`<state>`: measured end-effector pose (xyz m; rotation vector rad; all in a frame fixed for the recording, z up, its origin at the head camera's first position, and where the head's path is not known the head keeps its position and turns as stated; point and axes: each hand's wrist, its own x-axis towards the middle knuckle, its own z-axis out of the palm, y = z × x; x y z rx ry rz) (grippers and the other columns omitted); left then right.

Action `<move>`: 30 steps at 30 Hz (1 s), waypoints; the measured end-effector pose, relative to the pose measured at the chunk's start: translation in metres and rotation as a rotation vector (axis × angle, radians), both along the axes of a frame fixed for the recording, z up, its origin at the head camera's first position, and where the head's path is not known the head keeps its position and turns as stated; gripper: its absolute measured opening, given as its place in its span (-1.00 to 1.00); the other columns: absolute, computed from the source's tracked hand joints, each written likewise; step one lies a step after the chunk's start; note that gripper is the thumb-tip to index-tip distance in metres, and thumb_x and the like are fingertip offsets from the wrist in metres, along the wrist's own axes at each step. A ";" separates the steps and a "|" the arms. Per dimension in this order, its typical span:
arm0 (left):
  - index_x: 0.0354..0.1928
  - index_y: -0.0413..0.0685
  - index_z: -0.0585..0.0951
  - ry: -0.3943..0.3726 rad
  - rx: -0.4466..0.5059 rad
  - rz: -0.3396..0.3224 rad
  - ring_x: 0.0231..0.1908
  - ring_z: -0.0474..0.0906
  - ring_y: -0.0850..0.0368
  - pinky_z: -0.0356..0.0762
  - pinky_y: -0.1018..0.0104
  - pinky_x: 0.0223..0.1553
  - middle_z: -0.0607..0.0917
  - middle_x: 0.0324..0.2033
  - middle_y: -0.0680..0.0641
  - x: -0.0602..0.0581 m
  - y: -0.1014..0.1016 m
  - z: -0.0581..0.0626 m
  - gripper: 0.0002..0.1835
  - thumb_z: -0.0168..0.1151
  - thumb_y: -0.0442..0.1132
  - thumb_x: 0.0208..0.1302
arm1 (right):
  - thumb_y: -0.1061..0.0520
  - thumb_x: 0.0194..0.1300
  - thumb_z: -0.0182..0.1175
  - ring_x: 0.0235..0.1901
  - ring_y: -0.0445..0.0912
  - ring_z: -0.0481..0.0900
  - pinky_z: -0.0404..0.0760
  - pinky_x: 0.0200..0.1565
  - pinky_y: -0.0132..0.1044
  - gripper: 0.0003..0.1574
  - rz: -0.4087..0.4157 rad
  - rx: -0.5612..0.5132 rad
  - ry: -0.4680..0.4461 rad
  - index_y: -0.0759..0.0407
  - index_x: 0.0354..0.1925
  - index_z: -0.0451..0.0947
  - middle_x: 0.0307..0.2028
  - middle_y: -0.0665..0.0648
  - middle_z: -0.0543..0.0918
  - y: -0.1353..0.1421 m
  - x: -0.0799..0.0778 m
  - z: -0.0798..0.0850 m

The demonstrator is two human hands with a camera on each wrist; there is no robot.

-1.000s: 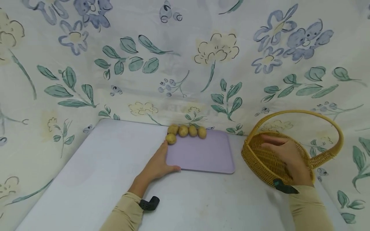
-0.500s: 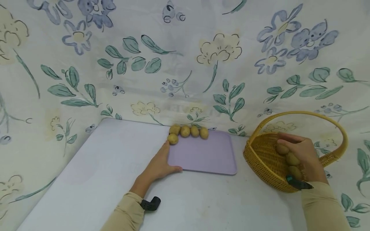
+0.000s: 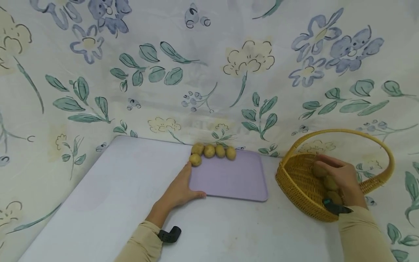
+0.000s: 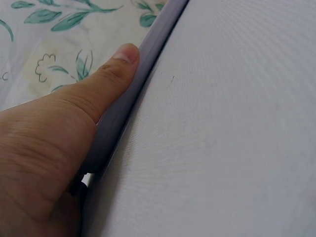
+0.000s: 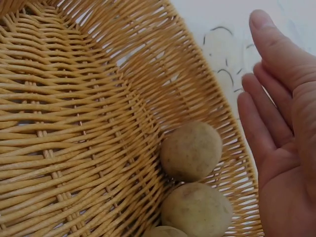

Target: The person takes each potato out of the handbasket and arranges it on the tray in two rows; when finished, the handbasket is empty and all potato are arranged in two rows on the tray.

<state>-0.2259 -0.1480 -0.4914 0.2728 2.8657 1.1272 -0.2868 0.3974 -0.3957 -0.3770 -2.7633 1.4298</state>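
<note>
My left hand (image 3: 179, 187) is spread around the near left corner of a lilac tray (image 3: 232, 178). Its straight thumb (image 4: 113, 74) lies along the tray's front rim, and the fingers run up the left side. Several potatoes (image 3: 209, 151) line the tray's back left edge. On the right stands a wicker basket (image 3: 299, 189) with a tall handle, holding several potatoes (image 5: 191, 150) against its right wall. Over that side is my right hand (image 3: 345, 178). In the right wrist view its fingers (image 5: 261, 116) are extended beside the basket's rim and hold nothing.
The tray and basket stand on a white table (image 3: 131, 174). A floral cloth (image 3: 203, 72) hangs behind the table and at its sides. The basket's handle (image 3: 343, 131) arches above and behind my right hand.
My right hand has moved from over the middle of the basket to its right side, and potatoes have come into view there. The left hand has stayed at the tray corner.
</note>
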 end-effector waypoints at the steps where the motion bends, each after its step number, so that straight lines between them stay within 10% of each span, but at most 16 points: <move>1: 0.62 -0.23 -0.23 0.003 0.005 -0.001 0.63 -0.17 -0.12 -0.11 -0.01 0.64 -0.13 0.63 -0.23 0.000 0.000 0.000 0.52 0.57 0.31 -0.09 | -0.36 0.19 0.40 0.22 -0.43 0.42 0.47 0.19 -0.62 -0.05 -0.020 -0.009 0.006 -0.13 0.45 0.42 -0.23 -0.69 0.59 0.001 0.000 -0.002; 5: 0.62 -0.23 -0.23 0.009 0.013 -0.011 0.63 -0.17 -0.12 -0.11 -0.01 0.64 -0.14 0.63 -0.22 -0.001 0.002 -0.002 0.52 0.57 0.33 -0.09 | -0.36 0.14 0.43 -0.12 -0.63 0.42 0.43 -0.23 -0.80 0.02 -0.090 -0.013 0.041 -0.06 0.46 0.40 -0.34 -0.71 0.56 0.008 -0.003 -0.008; 10: 0.62 -0.22 -0.23 -0.005 0.006 -0.009 0.63 -0.18 -0.11 -0.12 0.00 0.64 -0.14 0.63 -0.21 0.000 0.003 -0.002 0.53 0.57 0.34 -0.11 | -0.43 0.16 0.38 -0.24 -0.66 0.34 0.61 0.18 -0.40 0.09 -0.130 0.074 0.029 -0.01 0.49 0.33 -0.31 -0.72 0.50 0.014 -0.005 -0.014; 16: 0.62 -0.22 -0.22 0.007 0.007 0.014 0.63 -0.15 -0.13 -0.10 -0.02 0.63 -0.12 0.63 -0.22 0.003 0.000 -0.001 0.52 0.58 0.32 -0.12 | -0.51 0.17 0.29 0.19 -0.16 0.54 0.44 0.39 0.14 0.18 -0.133 0.142 -0.004 0.04 0.53 0.24 0.41 0.01 0.47 0.013 -0.010 -0.022; 22: 0.63 -0.20 -0.22 0.001 0.001 0.013 0.63 -0.15 -0.12 -0.10 -0.01 0.63 -0.12 0.64 -0.21 0.004 0.000 -0.002 0.52 0.59 0.31 -0.12 | -0.50 0.24 0.24 -0.16 -0.49 0.42 0.48 0.34 0.19 0.18 -0.118 0.189 -0.015 0.13 0.55 0.19 0.47 0.32 0.32 0.017 -0.008 -0.029; 30: 0.62 -0.22 -0.23 0.010 -0.009 0.007 0.63 -0.15 -0.13 -0.11 -0.01 0.63 -0.13 0.63 -0.22 0.002 0.000 -0.001 0.52 0.58 0.32 -0.10 | -0.45 0.35 0.15 0.28 0.35 0.42 0.53 0.19 0.24 0.08 -0.050 0.280 0.046 0.21 0.51 0.25 0.37 0.47 0.43 0.017 -0.007 -0.033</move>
